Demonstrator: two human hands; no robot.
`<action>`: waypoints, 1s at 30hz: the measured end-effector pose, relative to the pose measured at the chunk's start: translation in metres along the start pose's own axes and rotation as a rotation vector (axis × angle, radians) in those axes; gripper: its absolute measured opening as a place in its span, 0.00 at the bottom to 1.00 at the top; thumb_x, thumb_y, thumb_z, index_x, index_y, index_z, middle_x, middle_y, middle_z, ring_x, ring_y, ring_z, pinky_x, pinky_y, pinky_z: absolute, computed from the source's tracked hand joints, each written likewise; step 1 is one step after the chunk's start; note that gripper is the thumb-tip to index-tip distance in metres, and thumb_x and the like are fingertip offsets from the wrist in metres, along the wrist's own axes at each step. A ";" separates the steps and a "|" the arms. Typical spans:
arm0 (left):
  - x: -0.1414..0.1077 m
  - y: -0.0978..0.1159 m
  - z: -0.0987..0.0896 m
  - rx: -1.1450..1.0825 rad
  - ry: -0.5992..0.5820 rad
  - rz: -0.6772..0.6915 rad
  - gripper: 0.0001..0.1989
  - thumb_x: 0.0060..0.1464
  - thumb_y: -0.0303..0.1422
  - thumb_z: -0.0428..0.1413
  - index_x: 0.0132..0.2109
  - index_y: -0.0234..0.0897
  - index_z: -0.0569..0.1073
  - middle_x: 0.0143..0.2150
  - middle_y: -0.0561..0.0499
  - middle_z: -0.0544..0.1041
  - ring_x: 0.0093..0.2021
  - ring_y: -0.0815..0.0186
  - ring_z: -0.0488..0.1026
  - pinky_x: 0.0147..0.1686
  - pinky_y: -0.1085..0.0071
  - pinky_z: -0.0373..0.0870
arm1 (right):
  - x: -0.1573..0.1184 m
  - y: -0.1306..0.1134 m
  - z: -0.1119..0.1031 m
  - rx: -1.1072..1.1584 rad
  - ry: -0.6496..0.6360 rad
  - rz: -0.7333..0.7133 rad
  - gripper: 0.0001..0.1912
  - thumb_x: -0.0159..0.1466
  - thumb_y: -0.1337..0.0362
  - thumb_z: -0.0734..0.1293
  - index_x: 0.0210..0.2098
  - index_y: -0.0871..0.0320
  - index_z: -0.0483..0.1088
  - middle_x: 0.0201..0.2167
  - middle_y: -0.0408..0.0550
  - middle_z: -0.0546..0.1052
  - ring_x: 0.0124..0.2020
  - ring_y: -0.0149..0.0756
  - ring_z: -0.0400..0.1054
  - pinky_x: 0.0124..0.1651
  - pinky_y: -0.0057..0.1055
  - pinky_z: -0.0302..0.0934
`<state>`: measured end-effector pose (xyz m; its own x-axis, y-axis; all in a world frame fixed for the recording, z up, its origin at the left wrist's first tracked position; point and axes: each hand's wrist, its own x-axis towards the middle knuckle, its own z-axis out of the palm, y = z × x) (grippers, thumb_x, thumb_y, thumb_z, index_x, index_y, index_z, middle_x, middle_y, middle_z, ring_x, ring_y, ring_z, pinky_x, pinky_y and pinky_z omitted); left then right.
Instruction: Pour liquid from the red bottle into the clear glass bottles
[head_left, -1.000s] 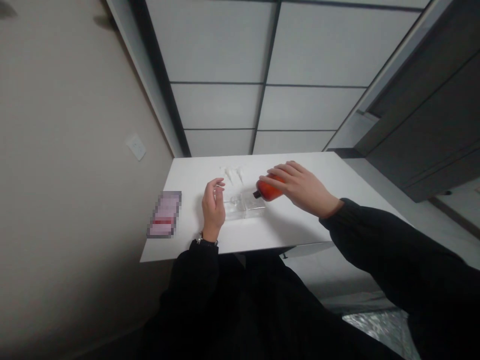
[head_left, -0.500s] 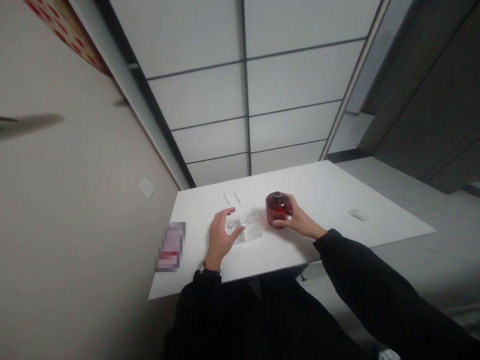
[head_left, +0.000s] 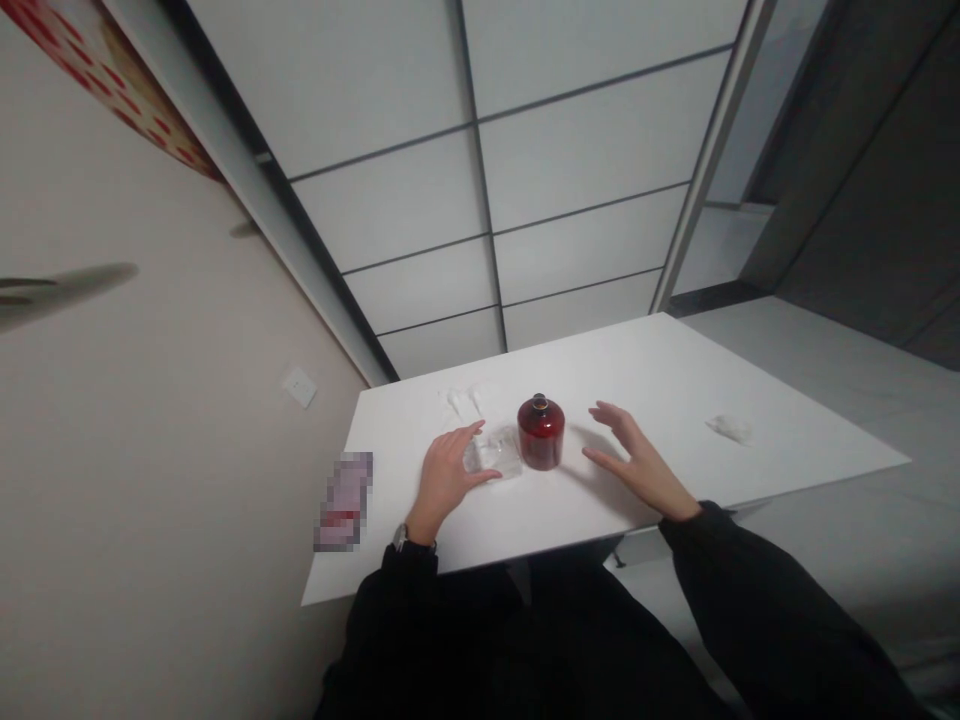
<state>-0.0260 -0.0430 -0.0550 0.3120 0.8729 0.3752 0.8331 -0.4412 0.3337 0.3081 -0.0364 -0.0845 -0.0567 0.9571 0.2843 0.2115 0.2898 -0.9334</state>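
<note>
A dark red bottle [head_left: 541, 436] with an uncapped neck stands upright on the white table [head_left: 487, 530]. My right hand [head_left: 628, 456] is open to the right of it, fingers apart and not touching it. On the bottle's left lies a clear plastic container [head_left: 504, 453]. Beside that container my left hand [head_left: 448, 470] is open, thumb and fingers spread around its left end; whether they touch it I cannot tell. Just beyond the left hand lie small whitish pieces [head_left: 466, 401], too blurred to name.
A crumpled white tissue-like piece [head_left: 729, 429] lies toward the right of the table. At the left edge is a pixelated pinkish rectangular item [head_left: 344, 502]. A wall with a switch plate [head_left: 300, 387] borders the left side, and white panelled doors [head_left: 420, 240] stand behind.
My right hand has let go of the red bottle and moved off to the right. The bottle now stands upright on the table, close to the clear container. My left hand stays open.
</note>
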 end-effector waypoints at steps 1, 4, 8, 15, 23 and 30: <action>0.001 0.000 -0.001 0.002 0.005 0.007 0.45 0.49 0.50 0.72 0.69 0.42 0.66 0.62 0.39 0.79 0.60 0.46 0.77 0.62 0.46 0.71 | -0.012 0.003 -0.009 0.012 0.064 0.006 0.36 0.62 0.45 0.75 0.64 0.49 0.65 0.64 0.58 0.74 0.67 0.53 0.68 0.73 0.60 0.56; -0.005 0.002 -0.007 0.001 0.090 0.026 0.54 0.49 0.55 0.70 0.75 0.42 0.57 0.71 0.34 0.69 0.71 0.40 0.67 0.70 0.38 0.60 | -0.065 0.016 -0.028 0.069 0.344 0.029 0.22 0.65 0.45 0.71 0.52 0.50 0.75 0.50 0.55 0.82 0.55 0.52 0.77 0.64 0.56 0.68; -0.042 0.003 -0.013 -0.077 0.328 -0.131 0.42 0.66 0.51 0.57 0.77 0.43 0.50 0.77 0.35 0.58 0.76 0.44 0.57 0.74 0.40 0.55 | -0.151 0.037 -0.036 -0.065 0.656 0.149 0.17 0.66 0.44 0.68 0.35 0.49 0.79 0.37 0.51 0.82 0.43 0.54 0.78 0.55 0.56 0.71; -0.104 -0.011 0.011 -0.126 0.354 -0.453 0.34 0.67 0.49 0.53 0.72 0.39 0.60 0.68 0.36 0.69 0.66 0.45 0.71 0.68 0.40 0.67 | -0.169 0.019 -0.054 0.046 0.799 0.158 0.32 0.51 0.36 0.78 0.15 0.52 0.63 0.14 0.41 0.63 0.17 0.35 0.57 0.20 0.36 0.56; -0.095 -0.008 0.017 -0.076 0.306 -0.434 0.33 0.68 0.49 0.50 0.72 0.37 0.60 0.70 0.34 0.67 0.71 0.43 0.66 0.71 0.39 0.63 | -0.046 -0.029 -0.099 0.162 0.568 -0.001 0.22 0.60 0.41 0.74 0.41 0.50 0.73 0.22 0.34 0.60 0.17 0.27 0.49 0.18 0.26 0.45; -0.101 -0.008 0.021 -0.016 0.290 -0.420 0.31 0.69 0.48 0.49 0.70 0.35 0.62 0.68 0.33 0.70 0.69 0.42 0.69 0.69 0.39 0.66 | 0.105 -0.034 -0.057 -0.490 -0.318 -0.246 0.20 0.70 0.59 0.65 0.59 0.56 0.73 0.54 0.58 0.79 0.46 0.42 0.75 0.49 0.45 0.73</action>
<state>-0.0545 -0.1229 -0.1140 -0.1902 0.8828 0.4296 0.8517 -0.0692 0.5195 0.3508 0.0539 -0.0109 -0.4313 0.8403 0.3284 0.5738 0.5364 -0.6189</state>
